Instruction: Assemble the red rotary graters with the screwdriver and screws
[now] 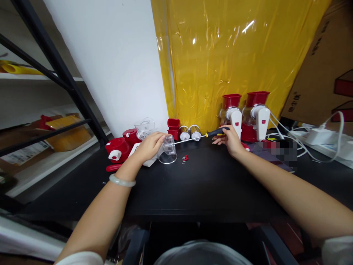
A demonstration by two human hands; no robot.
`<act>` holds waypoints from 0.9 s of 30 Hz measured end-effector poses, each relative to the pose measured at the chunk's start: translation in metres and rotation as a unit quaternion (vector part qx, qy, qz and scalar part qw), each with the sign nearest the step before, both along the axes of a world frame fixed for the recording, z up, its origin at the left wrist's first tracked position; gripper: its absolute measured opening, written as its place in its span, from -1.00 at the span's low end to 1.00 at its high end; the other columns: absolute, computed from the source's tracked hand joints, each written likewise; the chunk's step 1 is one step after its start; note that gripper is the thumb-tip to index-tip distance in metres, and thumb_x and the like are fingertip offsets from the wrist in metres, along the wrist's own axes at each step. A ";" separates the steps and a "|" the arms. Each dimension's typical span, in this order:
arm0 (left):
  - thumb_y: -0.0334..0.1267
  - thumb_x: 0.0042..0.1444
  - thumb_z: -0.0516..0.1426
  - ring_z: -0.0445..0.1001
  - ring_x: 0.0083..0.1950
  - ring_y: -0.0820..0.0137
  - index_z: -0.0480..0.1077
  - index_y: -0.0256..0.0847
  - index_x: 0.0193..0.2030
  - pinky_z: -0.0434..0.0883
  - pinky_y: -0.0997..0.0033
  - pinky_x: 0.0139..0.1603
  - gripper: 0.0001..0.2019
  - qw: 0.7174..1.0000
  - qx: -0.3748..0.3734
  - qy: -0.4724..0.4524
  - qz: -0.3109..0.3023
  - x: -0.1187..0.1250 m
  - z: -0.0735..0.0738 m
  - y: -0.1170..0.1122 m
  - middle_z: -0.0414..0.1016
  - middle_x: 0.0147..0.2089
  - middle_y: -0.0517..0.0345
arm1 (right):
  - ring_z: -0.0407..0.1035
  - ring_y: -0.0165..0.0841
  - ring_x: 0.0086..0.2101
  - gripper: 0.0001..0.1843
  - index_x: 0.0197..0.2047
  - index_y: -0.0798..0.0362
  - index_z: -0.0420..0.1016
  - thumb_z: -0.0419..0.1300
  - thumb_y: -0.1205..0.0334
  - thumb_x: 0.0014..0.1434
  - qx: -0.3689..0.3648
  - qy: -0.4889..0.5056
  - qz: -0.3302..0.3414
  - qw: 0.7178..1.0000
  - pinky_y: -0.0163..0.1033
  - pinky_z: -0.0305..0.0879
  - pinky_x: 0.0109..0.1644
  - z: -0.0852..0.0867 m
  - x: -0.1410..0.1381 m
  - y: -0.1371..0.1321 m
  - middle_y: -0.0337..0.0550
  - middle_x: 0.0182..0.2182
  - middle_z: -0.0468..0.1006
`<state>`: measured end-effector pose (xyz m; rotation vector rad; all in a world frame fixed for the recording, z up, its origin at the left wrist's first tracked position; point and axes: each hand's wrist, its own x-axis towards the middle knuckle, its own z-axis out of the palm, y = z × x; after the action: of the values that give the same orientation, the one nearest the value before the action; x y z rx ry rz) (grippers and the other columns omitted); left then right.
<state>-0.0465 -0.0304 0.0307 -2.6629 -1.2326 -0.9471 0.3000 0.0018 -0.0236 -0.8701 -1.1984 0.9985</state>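
Clamping the screwdriver (214,133) by its dark handle in the right grip (231,140), running its shaft leftward to the clear cup (167,155). Closing the left grip (151,147) over the cup's upper part, facing its wide rim down toward the black surface (209,187). Showing small red pieces (185,158) just right of the cup, metal drums (195,131) behind, red-and-white machines (261,121) farther right.

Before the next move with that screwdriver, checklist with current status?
1. Left hand on clear plastic cup: ok, holding it.
2. Right hand on screwdriver handle: ok, gripped.
3. Screwdriver tip seated: cannot tell, too small at the cup.
4. Small red part apart from cup: ok, on black table.
5. Shaft clear of metal drums: cannot tell, it crosses in front.
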 end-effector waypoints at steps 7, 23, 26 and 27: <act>-0.08 0.41 -0.16 0.47 0.11 0.23 0.47 -0.17 0.13 0.37 0.11 0.19 -0.55 1.000 -0.003 0.004 -0.001 0.000 0.000 0.000 0.54 0.07 0.01 | 0.34 -0.36 -0.72 -0.55 -0.23 -0.06 0.13 0.15 -0.21 0.06 0.002 -0.047 -0.031 0.998 -0.33 0.15 -0.64 0.002 0.000 0.001 -0.39 -0.70 0.39; -0.06 0.41 -0.15 0.48 0.11 0.22 0.47 -0.19 0.12 0.37 0.09 0.19 -0.54 1.000 -0.004 -0.001 -0.002 0.001 0.001 -0.001 0.55 0.06 -0.02 | 0.48 -0.32 -0.63 -0.75 -0.24 -0.04 0.22 0.06 -0.01 0.11 -0.014 -0.002 -0.030 0.999 -0.35 0.23 -0.62 0.001 0.002 0.004 -0.30 -0.62 0.51; -0.06 0.41 -0.16 0.47 0.11 0.22 0.47 -0.18 0.12 0.37 0.08 0.19 -0.54 1.000 -0.007 -0.002 0.000 0.001 0.001 -0.002 0.55 0.07 -0.01 | 0.40 -0.35 -0.70 -0.67 -0.25 -0.05 0.21 0.09 -0.13 0.12 -0.004 -0.018 -0.037 0.999 -0.36 0.17 -0.67 0.002 0.001 0.003 -0.34 -0.69 0.46; -0.06 0.41 -0.16 0.47 0.11 0.22 0.47 -0.18 0.12 0.36 0.09 0.20 -0.54 1.000 -0.007 -0.001 0.001 0.001 0.001 -0.002 0.55 0.07 -0.01 | 0.34 -0.37 -0.74 -0.64 -0.27 -0.05 0.20 0.10 -0.17 0.12 0.000 -0.023 -0.040 0.999 -0.36 0.13 -0.69 0.002 0.001 0.003 -0.36 -0.73 0.42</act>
<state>-0.0458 -0.0321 0.0318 -2.6724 -1.2472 -0.9454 0.3011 0.0049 -0.0219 -0.9378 -1.1933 0.9182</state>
